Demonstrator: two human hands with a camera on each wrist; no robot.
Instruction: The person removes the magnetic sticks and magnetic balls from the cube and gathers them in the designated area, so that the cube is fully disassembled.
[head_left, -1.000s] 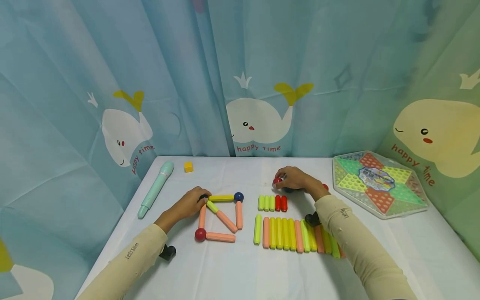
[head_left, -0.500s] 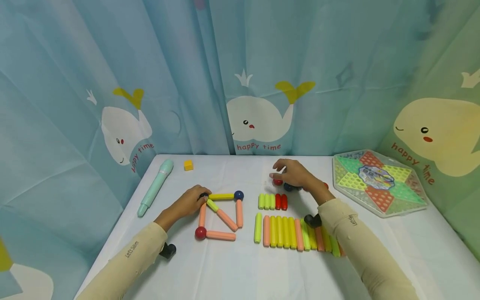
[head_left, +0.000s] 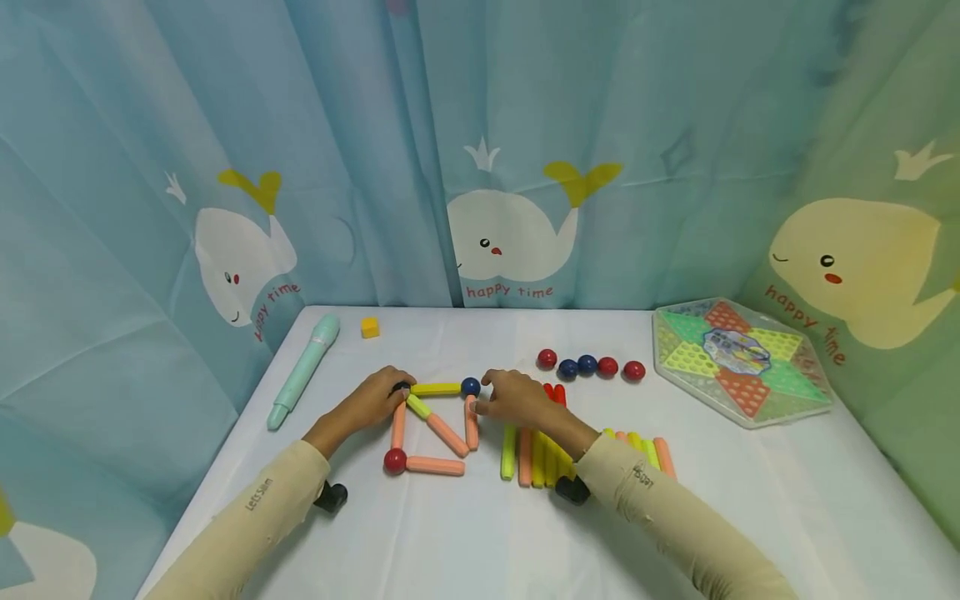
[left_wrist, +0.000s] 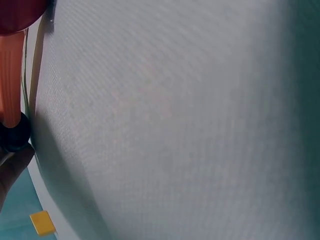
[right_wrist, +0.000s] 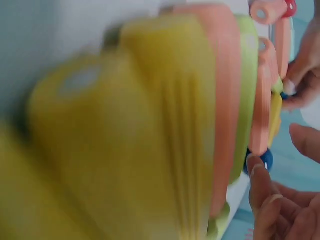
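On the white table lies a frame of sticks and balls. My left hand [head_left: 372, 400] pinches the dark blue ball [head_left: 402, 388] at its far left corner; the left wrist view shows a fingertip against that ball [left_wrist: 15, 134]. A yellow stick [head_left: 437, 389] runs from there to another blue ball [head_left: 470, 387]. Beside this second ball is my right hand [head_left: 519, 400], thumb and fingers apart and holding nothing. A pink stick [head_left: 472, 427] extends toward me from that ball. A red ball [head_left: 395, 461] marks the near left corner. A green-and-pink diagonal [head_left: 438, 427] crosses inside.
Loose red and blue balls [head_left: 587, 365] form a row at the back. Rows of sticks [head_left: 537, 458] lie partly beneath my right forearm. A Chinese checkers board [head_left: 738, 354] is at right. A mint-green tube [head_left: 303, 372] and yellow cube [head_left: 370, 327] lie at back left.
My right hand has let go of a red ball and moved left and nearer, from the row of balls to the frame's right blue ball. My left hand keeps its place.
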